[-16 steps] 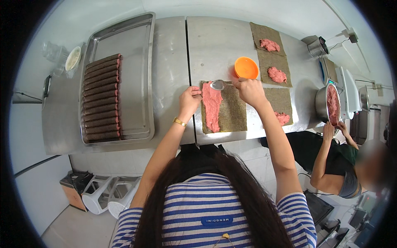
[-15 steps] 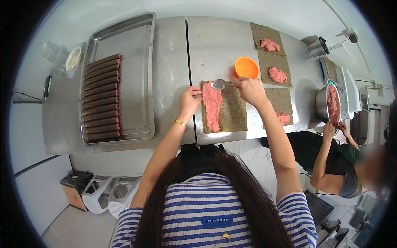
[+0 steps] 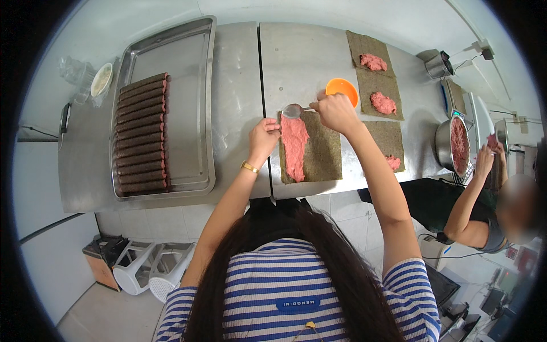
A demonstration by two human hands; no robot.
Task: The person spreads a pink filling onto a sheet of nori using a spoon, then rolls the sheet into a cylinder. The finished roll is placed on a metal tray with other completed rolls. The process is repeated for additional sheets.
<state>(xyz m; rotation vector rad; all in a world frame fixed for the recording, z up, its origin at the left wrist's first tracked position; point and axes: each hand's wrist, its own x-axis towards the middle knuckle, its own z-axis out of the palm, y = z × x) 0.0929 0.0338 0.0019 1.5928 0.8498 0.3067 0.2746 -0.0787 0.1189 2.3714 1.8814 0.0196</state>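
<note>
A dark green seaweed sheet (image 3: pixel 326 151) lies in front of me, with a strip of pink meat paste (image 3: pixel 294 149) spread along its left side. My right hand (image 3: pixel 337 111) grips the handle of a metal spoon (image 3: pixel 292 111), whose bowl sits at the strip's far end. At the sheet's far left edge, the bent fingers of my left hand (image 3: pixel 264 139) pinch the border. An orange bowl (image 3: pixel 342 91) stands just beyond my right hand, which partly covers it. More seaweed sheets (image 3: pixel 370 80) to the right carry lumps of meat paste (image 3: pixel 383 103).
A large metal tray (image 3: pixel 188 114) at left holds several seaweed rolls (image 3: pixel 141 134). At right a metal bowl (image 3: pixel 444 145) of meat paste stands by a white scale (image 3: pixel 480 122). A co-worker's hands (image 3: pixel 485 159) hold a bit of pink paste beyond it. White stools (image 3: pixel 134 268) stand below left.
My right hand and the spoon have moved slightly left and farther along the paste strip. My left hand stays at the sheet's edge. The co-worker's hands have lifted away from the metal bowl.
</note>
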